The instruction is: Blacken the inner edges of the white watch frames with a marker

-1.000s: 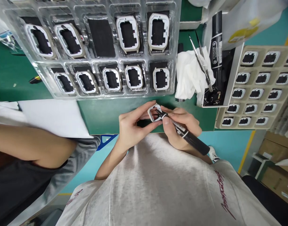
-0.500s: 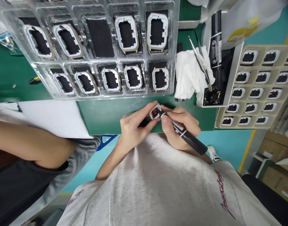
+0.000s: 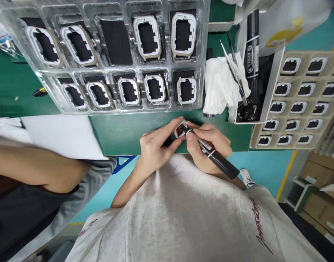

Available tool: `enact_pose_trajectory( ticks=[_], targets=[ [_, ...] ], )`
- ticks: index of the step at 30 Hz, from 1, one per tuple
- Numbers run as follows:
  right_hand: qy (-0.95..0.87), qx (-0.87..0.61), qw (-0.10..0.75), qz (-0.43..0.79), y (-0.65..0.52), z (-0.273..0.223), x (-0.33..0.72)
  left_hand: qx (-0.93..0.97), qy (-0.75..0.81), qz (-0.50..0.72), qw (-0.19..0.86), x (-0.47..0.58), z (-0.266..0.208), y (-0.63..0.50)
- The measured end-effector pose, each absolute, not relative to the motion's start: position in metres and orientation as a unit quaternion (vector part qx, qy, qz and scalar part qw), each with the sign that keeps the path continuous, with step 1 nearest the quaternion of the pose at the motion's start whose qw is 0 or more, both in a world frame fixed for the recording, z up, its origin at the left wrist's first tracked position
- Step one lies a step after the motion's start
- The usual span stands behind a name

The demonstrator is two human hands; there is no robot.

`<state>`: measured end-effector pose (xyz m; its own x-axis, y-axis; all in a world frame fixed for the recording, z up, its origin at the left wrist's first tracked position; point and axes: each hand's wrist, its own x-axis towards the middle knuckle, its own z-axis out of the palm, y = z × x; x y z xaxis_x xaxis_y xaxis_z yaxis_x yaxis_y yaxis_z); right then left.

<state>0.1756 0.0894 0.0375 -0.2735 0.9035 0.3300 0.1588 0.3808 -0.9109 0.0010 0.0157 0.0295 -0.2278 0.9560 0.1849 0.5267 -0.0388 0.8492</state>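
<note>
My left hand [image 3: 158, 143] pinches a small white watch case frame [image 3: 179, 130] between thumb and fingers, near the front edge of the green table. In my right hand [image 3: 207, 143] is a black marker pen [image 3: 220, 160], gripped like a pencil and slanting down to the right. Its dark tip end reaches into the opening of the frame; whether it touches the inner wall I cannot tell. Beyond my hands stands a clear plastic tray [image 3: 101, 70], with similar frames lying on black pads in its pockets. One pocket [image 3: 116, 42] shows only its black pad.
Right of the tray lie a crumpled white cloth [image 3: 220, 83] and metal tweezers [image 3: 233, 72]. A white box [image 3: 274, 87] holds another black marker [image 3: 252, 47] and small dark parts. A beige tray [image 3: 252, 142] of frames sits far right. A co-worker's arm [image 3: 41, 167] rests at left.
Both hands, the frame and the marker keep nearly the same pose. The view has shifted very slightly.
</note>
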Motion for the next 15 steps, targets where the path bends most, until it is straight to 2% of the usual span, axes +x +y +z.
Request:
enact_pose_trajectory(
  ticks=[7,15],
  targets=[
    [-0.692,-0.358,0.500,0.379,0.092,0.025,0.174,0.552,0.665,0.423,0.273,0.001,0.027,0.013],
    [-0.688,-0.382,0.470,0.399,0.089,0.035,0.175,0.558,0.661,0.424,0.267,0.001,0.027,0.014]
  ],
)
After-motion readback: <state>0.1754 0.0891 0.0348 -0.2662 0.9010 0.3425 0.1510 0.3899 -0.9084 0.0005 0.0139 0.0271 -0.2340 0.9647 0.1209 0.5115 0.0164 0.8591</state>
